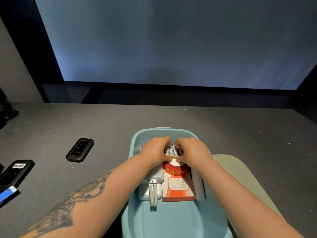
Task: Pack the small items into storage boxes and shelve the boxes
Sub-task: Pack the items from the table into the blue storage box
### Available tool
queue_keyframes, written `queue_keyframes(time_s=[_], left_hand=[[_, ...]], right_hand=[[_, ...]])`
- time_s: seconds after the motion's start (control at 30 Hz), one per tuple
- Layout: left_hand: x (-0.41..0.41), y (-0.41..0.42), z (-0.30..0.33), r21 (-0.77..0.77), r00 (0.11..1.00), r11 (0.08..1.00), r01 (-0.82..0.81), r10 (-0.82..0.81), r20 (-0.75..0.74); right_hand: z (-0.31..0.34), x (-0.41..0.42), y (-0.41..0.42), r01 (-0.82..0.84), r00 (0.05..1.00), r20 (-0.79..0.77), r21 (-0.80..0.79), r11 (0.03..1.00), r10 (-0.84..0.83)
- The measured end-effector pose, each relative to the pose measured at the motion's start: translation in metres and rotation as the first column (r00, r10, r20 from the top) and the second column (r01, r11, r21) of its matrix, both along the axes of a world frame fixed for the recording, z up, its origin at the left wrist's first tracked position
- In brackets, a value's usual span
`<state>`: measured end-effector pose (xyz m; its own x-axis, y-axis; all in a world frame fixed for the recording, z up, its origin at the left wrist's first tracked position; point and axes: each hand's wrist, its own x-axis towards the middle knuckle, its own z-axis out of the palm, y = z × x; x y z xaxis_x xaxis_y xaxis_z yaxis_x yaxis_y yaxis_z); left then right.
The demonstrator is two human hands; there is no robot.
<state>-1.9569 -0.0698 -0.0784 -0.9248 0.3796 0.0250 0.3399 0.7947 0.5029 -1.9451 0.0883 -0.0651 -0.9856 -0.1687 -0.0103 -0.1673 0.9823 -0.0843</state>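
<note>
A light blue storage box (173, 220) sits on the grey table in front of me. Inside lie an orange and white Wi-Fi carton (178, 188), a white charger block with a cable (151, 188) and a round red and white item (173, 166). Both hands are inside the box at its far end. My left hand (155, 152) and my right hand (193, 150) together pinch a small bundle of white batteries (173, 151) just above the round item.
A black pocket router (80, 149) lies on the table to the left. Another black device with a white label (14, 172) and a blue-edged item (6, 194) lie at the left edge. A pale beige lid (240, 174) lies right of the box.
</note>
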Motion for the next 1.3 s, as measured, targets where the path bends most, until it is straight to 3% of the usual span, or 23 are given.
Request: queue_keyframes(time_s=[0.27, 0.4, 0.53, 0.63, 0.8, 0.93, 1.1, 1.2, 1.3], left_hand=[[0.003, -0.001, 0.000, -0.006, 0.999, 1.000, -0.019, 0.019, -0.035], [0.016, -0.008, 0.017, 0.197, 0.987, 0.975, -0.101, 0.123, -0.101], [0.053, -0.056, 0.027, 0.486, 0.904, 0.837, -0.251, 0.383, -0.193], [0.089, -0.103, 0.014, 0.567, 0.815, 0.708, -0.422, 0.570, -0.105], [0.137, -0.164, -0.021, 0.512, 0.695, 0.584, -0.630, 0.718, 0.037], [0.158, -0.213, -0.032, 0.404, 0.631, 0.564, -0.720, 0.775, 0.042], [0.175, -0.266, -0.033, 0.332, 0.556, 0.533, -0.778, 0.831, -0.031], [0.165, -0.303, -0.025, 0.325, 0.472, 0.480, -0.815, 0.875, -0.109], [0.142, -0.333, -0.022, 0.259, 0.411, 0.428, -0.866, 0.904, -0.119]], right_hand=[[0.005, 0.004, -0.001, -0.005, 1.000, 0.013, -0.025, 1.000, 0.005], [0.018, 0.011, 0.000, 0.011, 0.999, 0.046, -0.260, 0.966, 0.001], [0.035, 0.028, -0.019, -0.055, 0.993, -0.117, -0.369, 0.928, 0.012], [0.048, 0.049, -0.062, -0.138, 0.980, -0.192, -0.471, 0.871, 0.051], [0.029, 0.114, -0.158, -0.333, 0.943, -0.210, -0.570, 0.751, 0.259], [0.001, 0.144, -0.219, -0.345, 0.930, -0.124, -0.613, 0.711, 0.345], [-0.013, 0.110, -0.282, -0.215, 0.968, -0.049, -0.675, 0.706, 0.248], [-0.020, 0.068, -0.319, -0.069, 0.990, 0.045, -0.665, 0.743, 0.132], [-0.030, 0.032, -0.345, -0.026, 0.993, 0.081, -0.585, 0.810, 0.091]])
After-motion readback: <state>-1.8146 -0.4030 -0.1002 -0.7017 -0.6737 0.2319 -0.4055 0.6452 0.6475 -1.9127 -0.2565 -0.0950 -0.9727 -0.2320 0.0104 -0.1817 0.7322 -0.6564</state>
